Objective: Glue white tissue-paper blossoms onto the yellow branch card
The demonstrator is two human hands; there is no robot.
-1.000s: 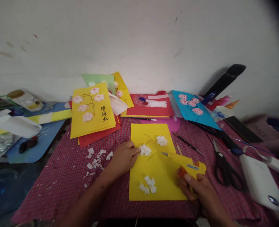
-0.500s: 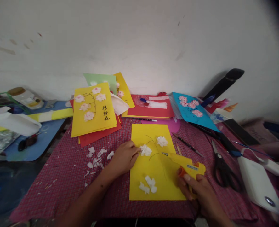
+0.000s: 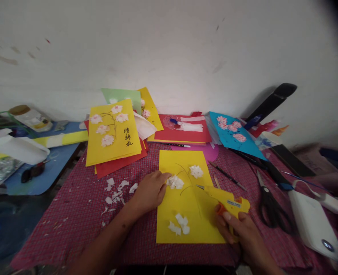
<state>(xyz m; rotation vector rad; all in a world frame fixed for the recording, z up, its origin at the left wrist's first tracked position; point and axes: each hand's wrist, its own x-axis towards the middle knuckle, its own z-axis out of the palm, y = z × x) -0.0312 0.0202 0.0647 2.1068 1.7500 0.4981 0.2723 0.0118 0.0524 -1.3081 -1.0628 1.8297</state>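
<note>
A yellow sheet [image 3: 187, 214] lies in front of me on the red checked cloth [image 3: 83, 214]. My left hand [image 3: 149, 191] rests at its left edge, fingers curled and pinching a white paper flower [image 3: 175, 182] against the sheet. A second white flower [image 3: 196, 171] sits further up, by thin drawn stems. Loose white petals [image 3: 179, 224] lie lower on the sheet. My right hand [image 3: 239, 229] is closed round a yellow glue gun [image 3: 226, 198], its nozzle pointing left toward the stems.
Black scissors [image 3: 269, 202] and a white power bank [image 3: 314, 223] lie to the right. Finished flower cards, yellow [image 3: 111, 131] and blue [image 3: 233, 133], sit at the back with red sheets [image 3: 183, 131]. White paper scraps [image 3: 116, 191] litter the cloth on the left. A pencil [image 3: 227, 175] lies nearby.
Almost nothing has moved. My left fingers shifted slightly on the white flower; the right hand keeps the glue gun in the same place.
</note>
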